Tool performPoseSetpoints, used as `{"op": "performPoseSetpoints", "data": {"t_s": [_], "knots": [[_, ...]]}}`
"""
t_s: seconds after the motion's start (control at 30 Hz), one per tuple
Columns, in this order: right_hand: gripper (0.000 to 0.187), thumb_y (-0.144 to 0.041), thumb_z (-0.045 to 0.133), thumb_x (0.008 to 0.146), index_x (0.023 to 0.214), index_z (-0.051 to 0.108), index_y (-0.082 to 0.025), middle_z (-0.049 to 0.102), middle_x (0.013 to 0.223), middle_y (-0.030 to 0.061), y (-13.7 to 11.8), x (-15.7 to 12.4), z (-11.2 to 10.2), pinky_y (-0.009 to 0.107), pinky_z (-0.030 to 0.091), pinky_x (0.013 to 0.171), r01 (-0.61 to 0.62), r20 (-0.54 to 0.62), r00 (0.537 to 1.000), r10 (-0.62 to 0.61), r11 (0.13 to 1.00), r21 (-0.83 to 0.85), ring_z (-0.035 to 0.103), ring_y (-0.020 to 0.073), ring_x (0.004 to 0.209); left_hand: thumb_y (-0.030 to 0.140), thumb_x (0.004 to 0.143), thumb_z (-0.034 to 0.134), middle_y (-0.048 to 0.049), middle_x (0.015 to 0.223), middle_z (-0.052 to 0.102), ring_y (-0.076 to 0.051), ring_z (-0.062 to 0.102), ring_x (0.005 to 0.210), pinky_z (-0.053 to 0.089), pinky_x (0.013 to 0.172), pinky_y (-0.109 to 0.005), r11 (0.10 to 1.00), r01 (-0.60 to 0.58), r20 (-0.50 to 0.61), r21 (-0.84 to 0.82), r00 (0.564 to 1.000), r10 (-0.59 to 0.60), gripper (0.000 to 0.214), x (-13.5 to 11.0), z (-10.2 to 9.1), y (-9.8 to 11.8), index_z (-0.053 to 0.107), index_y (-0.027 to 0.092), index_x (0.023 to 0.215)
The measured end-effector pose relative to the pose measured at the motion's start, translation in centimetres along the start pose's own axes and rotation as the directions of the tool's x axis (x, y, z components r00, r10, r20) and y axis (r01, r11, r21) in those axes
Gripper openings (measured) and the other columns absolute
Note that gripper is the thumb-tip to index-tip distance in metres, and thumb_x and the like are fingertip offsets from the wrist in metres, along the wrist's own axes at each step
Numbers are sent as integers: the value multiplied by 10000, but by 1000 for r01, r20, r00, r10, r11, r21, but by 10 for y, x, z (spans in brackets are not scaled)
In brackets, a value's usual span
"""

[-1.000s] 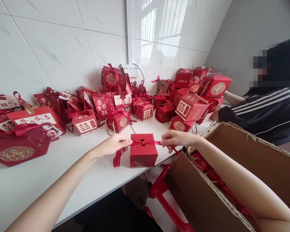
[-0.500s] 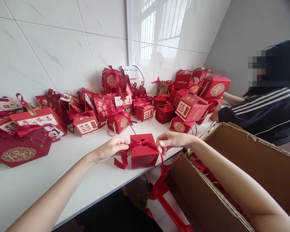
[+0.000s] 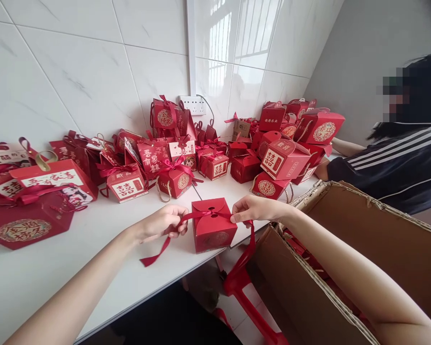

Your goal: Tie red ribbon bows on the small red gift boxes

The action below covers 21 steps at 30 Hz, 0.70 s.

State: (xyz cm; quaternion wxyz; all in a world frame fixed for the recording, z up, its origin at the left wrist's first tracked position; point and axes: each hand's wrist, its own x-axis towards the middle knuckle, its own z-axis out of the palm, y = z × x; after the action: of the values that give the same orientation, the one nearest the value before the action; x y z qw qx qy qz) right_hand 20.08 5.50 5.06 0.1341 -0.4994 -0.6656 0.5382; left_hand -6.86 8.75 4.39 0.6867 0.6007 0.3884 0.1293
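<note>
Cube-shaped red card box (image 3: 213,231), its glossy ribbon (image 3: 157,251) pinched between fingers of left hand (image 3: 161,224) and right hand (image 3: 253,210).

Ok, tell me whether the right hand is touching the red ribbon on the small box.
Touching. The head view shows the right hand pinching the ribbon at the top right edge of the small box, no gap.

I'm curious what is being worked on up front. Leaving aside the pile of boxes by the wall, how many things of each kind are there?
Red gift box: 1
Red ribbon: 1
Cardboard carton: 1
Red plastic stool: 1
Wall socket: 1
Total: 5
</note>
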Motion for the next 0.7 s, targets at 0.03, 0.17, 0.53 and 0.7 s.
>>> {"op": "performPoseSetpoints", "data": {"t_s": [0.03,0.17,0.53,0.7], "knots": [[491,-603,695,636,625,539,-137,497,530,-45,1,1,-2,227,364,524,19,1,1000,-19,1000,5,461,72,508,167,537,516,0,550,516,-76,412,491,229,420,-170,999,22,-5,-24,1000,-23,73,0,0,0,507,139,604],[479,-598,673,672,621,539,-140,488,524,-46,4,3,-5,237,369,553,84,-6,996,-84,990,110,452,75,520,411,733,576,2,624,491,-78,394,515,191,429,-173,999,-10,-60,-32,998,8,272,1,-1,-4,509,149,708],[446,-551,739,595,620,588,-132,435,527,-67,12,13,-10,225,346,516,79,-55,996,-73,990,115,404,61,514,689,714,537,49,522,432,-63,322,450,227,428,-200,950,-130,-63,284,986,154,534,5,1,-16,422,177,614],[398,-509,710,678,655,608,-125,503,569,-37,3,6,-10,237,362,567,154,-67,987,-146,978,139,453,79,561,624,745,525,-3,632,525,-108,463,564,306,468,-212,927,-148,-88,344,978,189,471,-3,6,-3,481,166,641]]}}
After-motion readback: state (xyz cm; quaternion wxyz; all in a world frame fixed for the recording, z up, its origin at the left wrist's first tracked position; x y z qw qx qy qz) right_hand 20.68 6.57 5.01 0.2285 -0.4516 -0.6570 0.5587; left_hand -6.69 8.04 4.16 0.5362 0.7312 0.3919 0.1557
